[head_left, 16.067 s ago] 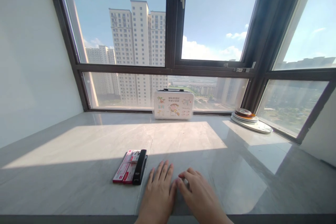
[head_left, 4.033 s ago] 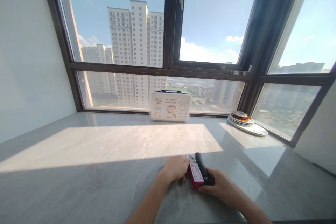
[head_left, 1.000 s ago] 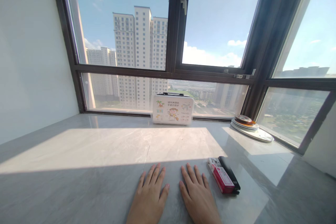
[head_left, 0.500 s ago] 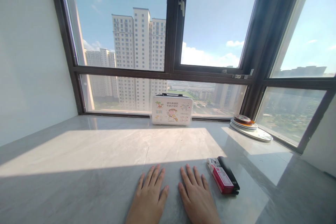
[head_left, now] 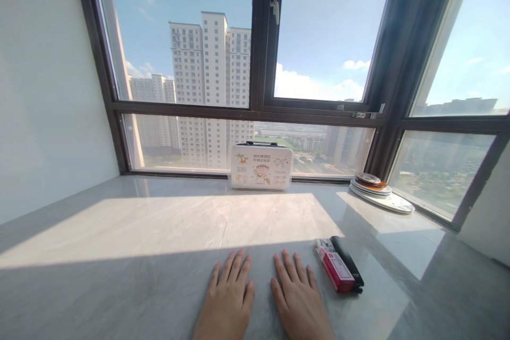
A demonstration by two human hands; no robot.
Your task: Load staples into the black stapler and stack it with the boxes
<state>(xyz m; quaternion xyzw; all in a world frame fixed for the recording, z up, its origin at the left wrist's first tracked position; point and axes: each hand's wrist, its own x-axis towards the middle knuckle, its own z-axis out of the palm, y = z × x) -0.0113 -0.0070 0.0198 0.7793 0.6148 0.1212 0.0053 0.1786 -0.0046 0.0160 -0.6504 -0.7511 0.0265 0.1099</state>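
Observation:
Palm down on the grey marble-look sill point(head_left: 131, 297), my left hand point(head_left: 228, 297) lies with its fingers spread and nothing in it. My right hand point(head_left: 298, 297) rests flat beside it, fingers apart, also holding nothing. Just to the right of that hand lies a small red and white box point(head_left: 337, 268). A black stapler-like object point(head_left: 348, 263) lies against the box's right side; its exact kind is unclear. Neither hand touches them.
A white case point(head_left: 262, 167) with cartoon prints and a black handle stands upright against the window point(head_left: 183, 141). In the right corner sits a stack of round and oval plates point(head_left: 372, 191). A white wall point(head_left: 43, 90) bounds the left side.

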